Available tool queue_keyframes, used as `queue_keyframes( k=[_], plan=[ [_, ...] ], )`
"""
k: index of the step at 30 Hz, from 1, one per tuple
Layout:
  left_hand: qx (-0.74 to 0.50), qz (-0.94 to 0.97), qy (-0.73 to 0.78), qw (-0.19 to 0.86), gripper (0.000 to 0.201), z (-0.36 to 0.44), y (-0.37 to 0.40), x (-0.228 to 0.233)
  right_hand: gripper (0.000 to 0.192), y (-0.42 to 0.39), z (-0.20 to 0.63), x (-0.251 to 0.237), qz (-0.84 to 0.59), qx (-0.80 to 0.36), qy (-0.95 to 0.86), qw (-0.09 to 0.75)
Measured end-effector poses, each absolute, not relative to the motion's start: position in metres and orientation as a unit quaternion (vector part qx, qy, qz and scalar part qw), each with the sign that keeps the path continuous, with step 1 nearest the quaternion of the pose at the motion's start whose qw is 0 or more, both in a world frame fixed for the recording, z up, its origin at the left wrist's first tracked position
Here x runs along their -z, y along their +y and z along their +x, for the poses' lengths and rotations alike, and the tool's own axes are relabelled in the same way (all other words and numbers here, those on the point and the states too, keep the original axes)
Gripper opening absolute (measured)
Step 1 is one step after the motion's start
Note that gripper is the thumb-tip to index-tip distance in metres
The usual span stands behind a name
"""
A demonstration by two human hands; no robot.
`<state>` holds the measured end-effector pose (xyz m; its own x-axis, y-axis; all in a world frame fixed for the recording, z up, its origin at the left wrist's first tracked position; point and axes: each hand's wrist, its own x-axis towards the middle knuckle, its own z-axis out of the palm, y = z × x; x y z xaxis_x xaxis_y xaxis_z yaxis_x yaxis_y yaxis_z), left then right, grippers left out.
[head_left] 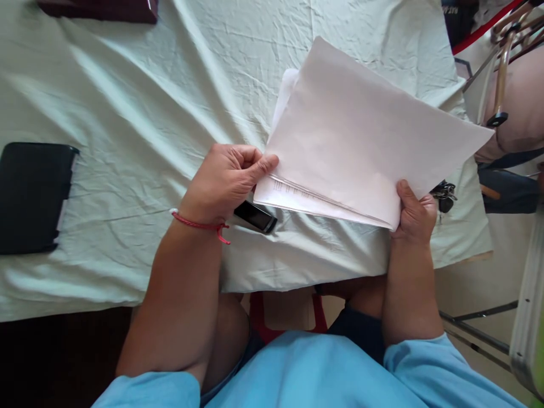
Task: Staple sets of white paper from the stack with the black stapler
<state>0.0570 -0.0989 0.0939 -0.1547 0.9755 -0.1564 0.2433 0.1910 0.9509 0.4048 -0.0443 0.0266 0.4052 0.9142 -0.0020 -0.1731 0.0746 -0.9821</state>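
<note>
**Between both hands: a tilted stack of paper**

Between my two hands, right of the table's middle, I see the stack of paper [361,141] held just above the pale green cloth [148,113]. My left hand [225,181] pinches its near left corner, thumb on top and fingers curled under. My right hand [414,215] clamps its near right corner, thumb over the top sheet. Both hands are closed on the stack, neither nearer than the other. Its long axis runs from near left to far right, and the far right corner juts out past the table's right edge. Lower sheets fan out at the near left, showing faint print. A black phone [255,216] lies just under my left hand; keys [444,195] sit just beyond the right one. A dark folder [34,195] lies well apart at far left.
</note>
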Motion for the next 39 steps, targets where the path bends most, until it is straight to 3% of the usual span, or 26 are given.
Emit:
queue_keyframes(
  k=[6,11,18,26,33,39],
  plan=[
    [-0.417,0.467,0.596,0.502,0.027,0.056,-0.098,-0.09,0.045,-0.042,0.403,-0.026,-0.537,-0.386,-0.314,0.681],
    [-0.419,0.48,0.629,0.446,0.04,0.056,-0.1,-0.093,0.044,-0.043,0.4,-0.029,-0.529,-0.389,-0.318,0.684],
    [-0.509,0.426,0.59,0.46,0.06,0.061,-0.095,-0.083,0.048,-0.043,0.402,-0.027,-0.523,-0.387,-0.317,0.69],
    [-0.493,0.425,0.615,0.445,0.042,0.059,-0.095,-0.08,0.047,-0.047,0.395,-0.031,-0.521,-0.388,-0.333,0.684],
    [-0.494,0.421,0.626,0.432,0.062,0.061,-0.095,-0.078,0.047,-0.048,0.396,-0.031,-0.526,-0.386,-0.336,0.679],
    [-0.525,0.418,0.605,0.43,0.048,0.064,-0.095,-0.076,0.046,-0.051,0.394,-0.034,-0.525,-0.397,-0.344,0.669]
  ],
)
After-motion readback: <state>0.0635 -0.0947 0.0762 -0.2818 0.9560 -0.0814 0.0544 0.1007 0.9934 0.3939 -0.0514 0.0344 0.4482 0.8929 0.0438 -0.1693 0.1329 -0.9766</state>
